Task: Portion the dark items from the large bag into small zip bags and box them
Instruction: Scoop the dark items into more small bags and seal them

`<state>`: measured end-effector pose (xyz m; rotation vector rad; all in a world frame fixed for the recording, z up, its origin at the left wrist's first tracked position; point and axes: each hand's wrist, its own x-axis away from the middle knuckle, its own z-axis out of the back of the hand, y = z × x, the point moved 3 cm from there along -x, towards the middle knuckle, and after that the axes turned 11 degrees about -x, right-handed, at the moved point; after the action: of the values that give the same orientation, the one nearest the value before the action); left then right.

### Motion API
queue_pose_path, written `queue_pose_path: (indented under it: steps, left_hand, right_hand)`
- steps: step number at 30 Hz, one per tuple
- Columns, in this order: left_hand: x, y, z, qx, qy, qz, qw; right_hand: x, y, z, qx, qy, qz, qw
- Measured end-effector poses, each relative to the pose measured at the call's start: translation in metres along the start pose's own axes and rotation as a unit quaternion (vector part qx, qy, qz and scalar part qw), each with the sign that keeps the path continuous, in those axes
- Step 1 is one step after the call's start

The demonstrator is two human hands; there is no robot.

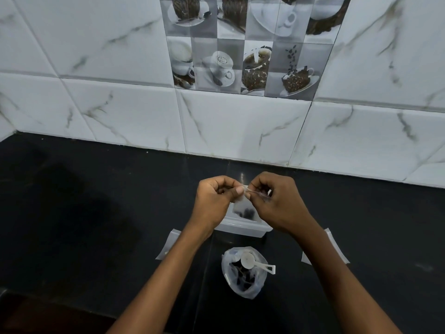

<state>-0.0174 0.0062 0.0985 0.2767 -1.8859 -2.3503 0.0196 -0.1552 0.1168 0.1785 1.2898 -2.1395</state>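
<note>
Above the clear plastic box [243, 229], near the middle of the black counter [72, 201], both hands meet over a small zip bag [243, 208] that hangs between them with a few dark items [319, 214] is not where they sit; they gather low in the pouch, just over the box's open top. Left hand [213, 201] has its fingers curled and its thumb pressed against the bag's upper edge, while the right hand [277, 201] pinches the same strip from the 3 o'clock side, fingers folded tight on the plastic. That two-sided pinch along the top suggests the seal is being pressed closed, and holding the pouch upright keeps the contents away from the zip. Working directly over the box probably means the bag can simply be lowered in once sealed. At 6 o'clock from the box, nearer the person, the large bag [244, 273] sits open-mouthed on the counter with more dark pieces inside, and a white scoop [252, 260] rests across its mouth, handle pointing toward 3 o'clock, likely parked there for the next portion. Flat empty zip bags [168, 244] lie at 9 o'clock of the large bag, and another stack [333, 247] lies at 3 o'clock, partly under the forearms, within easy reach of either hand. Marbled wall tiles [240, 126] back the counter at 12 o'clock.
</note>
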Motion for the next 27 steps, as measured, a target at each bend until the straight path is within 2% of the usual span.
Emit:
queue_pose_path:
  steps: [8, 15, 20, 23, 24, 27]
  left_hand:
    - [-0.001, 0.004, -0.001, -0.092, 0.03, -0.044, 0.994]
    - [0.007, 0.001, 0.007, -0.066, 0.137, -0.032, 0.988]
    - [0.003, -0.011, 0.014, -0.039, 0.174, -0.004, 0.984]
    - [-0.009, -0.02, 0.068, 0.068, 0.318, 0.041, 0.945]
    - [-0.013, -0.023, 0.09, 0.067, 0.334, 0.039, 0.939]
    - [-0.019, -0.024, 0.127, -0.008, 0.289, 0.023, 0.957]
  right_hand:
    - [-0.002, -0.003, 0.0, -0.003, 0.003, 0.004, 1.0]
    - [0.002, -0.001, 0.009, -0.008, -0.002, 0.006, 1.0]
    - [0.011, 0.002, 0.016, -0.009, -0.009, 0.006, 1.0]
    - [0.023, 0.023, 0.045, -0.003, 0.048, -0.032, 0.998]
    - [0.027, 0.031, 0.058, -0.006, 0.074, -0.062, 0.995]
    - [0.029, 0.039, 0.065, -0.002, 0.085, -0.099, 0.991]
